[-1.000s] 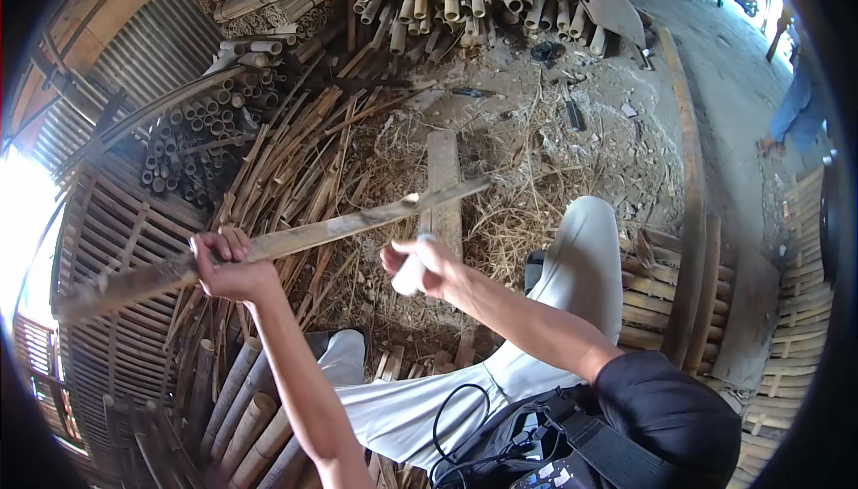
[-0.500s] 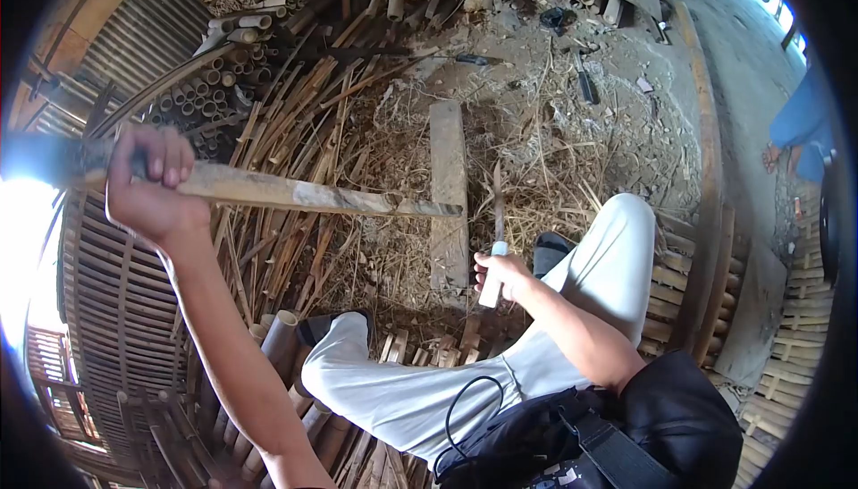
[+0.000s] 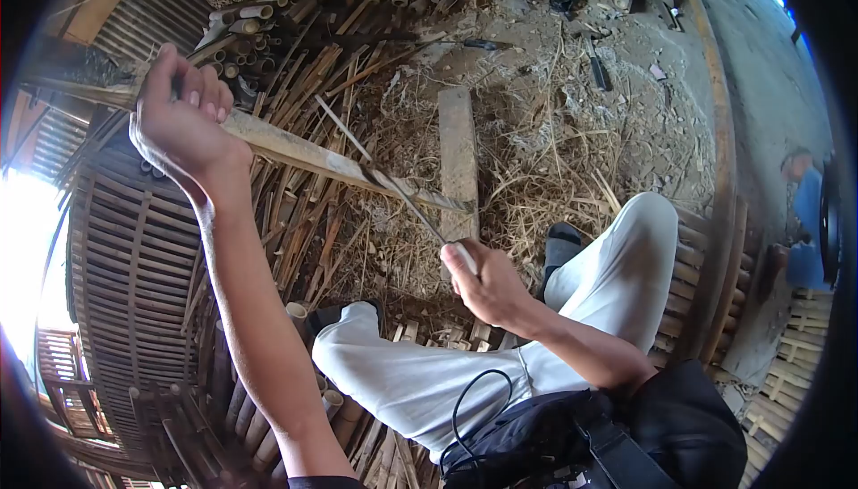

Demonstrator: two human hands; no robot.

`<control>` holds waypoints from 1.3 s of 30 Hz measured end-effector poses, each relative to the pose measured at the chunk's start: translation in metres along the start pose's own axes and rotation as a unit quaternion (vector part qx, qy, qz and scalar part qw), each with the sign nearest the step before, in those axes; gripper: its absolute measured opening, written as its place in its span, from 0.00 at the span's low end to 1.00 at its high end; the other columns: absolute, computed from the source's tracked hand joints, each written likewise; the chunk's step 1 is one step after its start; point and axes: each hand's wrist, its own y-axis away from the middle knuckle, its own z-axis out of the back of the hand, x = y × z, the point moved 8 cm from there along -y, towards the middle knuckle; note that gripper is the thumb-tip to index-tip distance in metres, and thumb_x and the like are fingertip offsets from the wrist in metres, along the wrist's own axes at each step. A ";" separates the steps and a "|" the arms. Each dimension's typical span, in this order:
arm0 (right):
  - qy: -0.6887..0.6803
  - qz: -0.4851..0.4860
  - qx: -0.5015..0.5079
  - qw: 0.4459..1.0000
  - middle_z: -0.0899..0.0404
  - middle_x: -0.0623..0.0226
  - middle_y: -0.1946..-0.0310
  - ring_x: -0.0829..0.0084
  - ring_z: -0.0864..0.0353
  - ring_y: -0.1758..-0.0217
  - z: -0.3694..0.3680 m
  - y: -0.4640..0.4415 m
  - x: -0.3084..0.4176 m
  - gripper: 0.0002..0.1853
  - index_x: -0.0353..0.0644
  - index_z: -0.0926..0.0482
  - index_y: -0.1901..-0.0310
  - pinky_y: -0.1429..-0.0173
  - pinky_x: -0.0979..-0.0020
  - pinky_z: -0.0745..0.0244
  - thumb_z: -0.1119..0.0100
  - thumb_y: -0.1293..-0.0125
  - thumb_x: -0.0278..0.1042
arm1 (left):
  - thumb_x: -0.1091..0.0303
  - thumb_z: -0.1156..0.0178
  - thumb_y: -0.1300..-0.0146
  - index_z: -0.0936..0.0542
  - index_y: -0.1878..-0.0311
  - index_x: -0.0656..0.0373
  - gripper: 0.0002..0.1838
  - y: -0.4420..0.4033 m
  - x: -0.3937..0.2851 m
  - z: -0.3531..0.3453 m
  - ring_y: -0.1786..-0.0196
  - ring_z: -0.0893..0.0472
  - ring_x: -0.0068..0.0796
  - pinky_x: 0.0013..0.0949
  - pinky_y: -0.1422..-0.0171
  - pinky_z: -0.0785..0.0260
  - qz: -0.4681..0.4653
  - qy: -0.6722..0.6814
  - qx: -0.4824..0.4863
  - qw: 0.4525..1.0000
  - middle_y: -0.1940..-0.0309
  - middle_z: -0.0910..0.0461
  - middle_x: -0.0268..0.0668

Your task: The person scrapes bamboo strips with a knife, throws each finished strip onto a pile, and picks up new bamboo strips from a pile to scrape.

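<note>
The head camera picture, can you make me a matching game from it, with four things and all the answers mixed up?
Things:
1. Left hand
2. Right hand
3. Wooden board
4. Trousers

Places, colours and states:
A. Lying on the ground
B. Closed around the pale handle of a blade
C. Pale, covering bent legs
D. Gripping a long strip

Right pairs: 1-D, 2-B, 3-A, 4-C
</note>
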 end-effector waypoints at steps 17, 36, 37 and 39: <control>0.107 0.132 -0.024 0.985 0.25 0.63 0.85 0.74 0.26 0.85 -0.018 -0.014 0.042 0.14 0.30 0.23 0.72 0.85 0.70 0.36 0.40 0.34 0.33 | 0.73 0.46 0.35 0.34 0.82 0.57 0.18 0.010 -0.007 -0.005 0.86 0.43 0.18 0.26 0.80 0.53 -0.059 0.002 -0.009 0.998 0.88 0.40 0.30; 0.236 0.025 -0.010 0.971 0.23 0.56 0.85 0.67 0.24 0.87 -0.002 -0.013 -0.074 0.08 0.29 0.21 0.70 0.83 0.67 0.29 0.43 0.42 0.27 | 0.70 0.49 0.32 0.37 0.79 0.52 0.17 0.035 -0.023 0.023 0.84 0.47 0.16 0.25 0.80 0.55 -0.077 -0.062 -0.082 0.992 0.85 0.47 0.26; 0.301 0.043 -0.034 0.952 0.23 0.56 0.85 0.67 0.24 0.87 0.006 -0.012 -0.052 0.08 0.29 0.21 0.69 0.83 0.68 0.28 0.43 0.42 0.27 | 0.70 0.49 0.32 0.37 0.79 0.52 0.17 0.028 -0.027 0.020 0.84 0.47 0.16 0.25 0.80 0.55 -0.086 -0.047 -0.081 0.992 0.85 0.47 0.25; 0.229 0.149 0.018 0.962 0.23 0.53 0.85 0.68 0.24 0.87 -0.008 -0.010 0.007 0.06 0.28 0.20 0.69 0.85 0.69 0.29 0.44 0.42 0.23 | 0.70 0.49 0.33 0.37 0.79 0.52 0.17 0.032 -0.019 0.024 0.84 0.47 0.16 0.24 0.80 0.55 -0.065 -0.038 -0.084 0.994 0.85 0.46 0.25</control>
